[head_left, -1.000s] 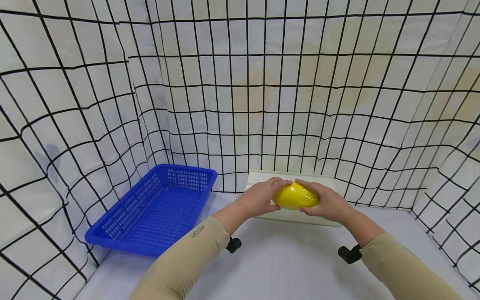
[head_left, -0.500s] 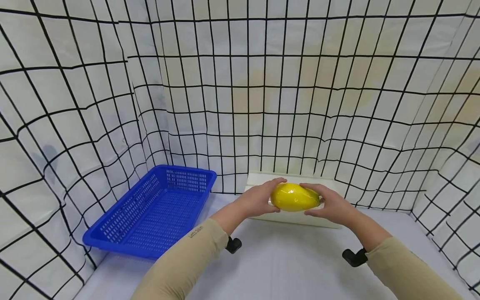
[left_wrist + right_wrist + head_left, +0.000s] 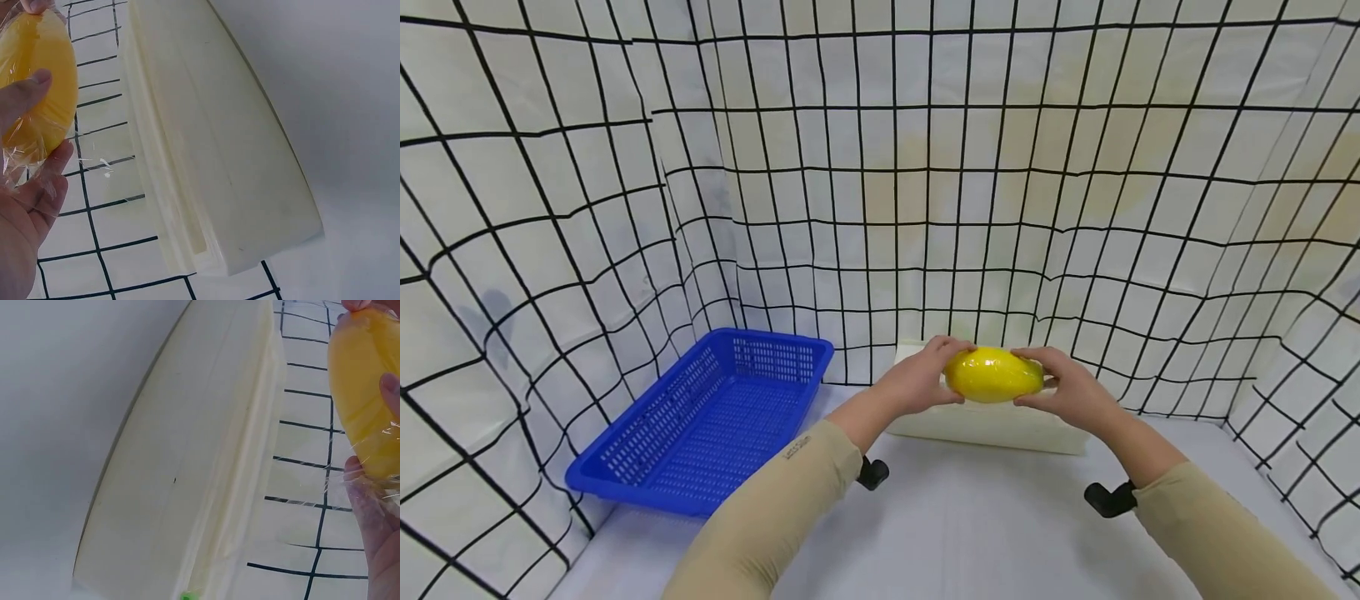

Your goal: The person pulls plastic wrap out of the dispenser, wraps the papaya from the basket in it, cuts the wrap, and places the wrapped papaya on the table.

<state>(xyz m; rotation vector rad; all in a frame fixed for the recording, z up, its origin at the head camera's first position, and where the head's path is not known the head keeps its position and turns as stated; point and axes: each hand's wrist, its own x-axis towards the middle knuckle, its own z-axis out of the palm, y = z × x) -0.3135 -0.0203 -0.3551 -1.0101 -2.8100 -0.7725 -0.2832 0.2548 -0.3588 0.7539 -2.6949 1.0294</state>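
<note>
A smooth yellow mango (image 3: 994, 377) in clear plastic film (image 3: 32, 153) is held lengthwise between both hands, raised in front of a long cream box (image 3: 992, 427). My left hand (image 3: 917, 382) grips its left end, thumb below and fingers over the top. At the other end, my right hand (image 3: 1070, 390) pinches the mango and film in the same manner. Loose, wrinkled film bunches at the ends near the fingers in both wrist views. The box's ridged cream side (image 3: 181, 444) fills much of the right wrist view, with a small green spot (image 3: 189, 595) on its edge.
A blue perforated plastic basket (image 3: 625, 490) stands at the left on the white tabletop (image 3: 970, 525). White walls with a black grid (image 3: 928, 171) enclose the back and both sides. Black camera mounts (image 3: 1108, 500) hang below the wrists.
Both hands have lifted the mango slightly since half a second ago. Earlier, the right hand shifted a little to the right along it. The box and basket stay put.
</note>
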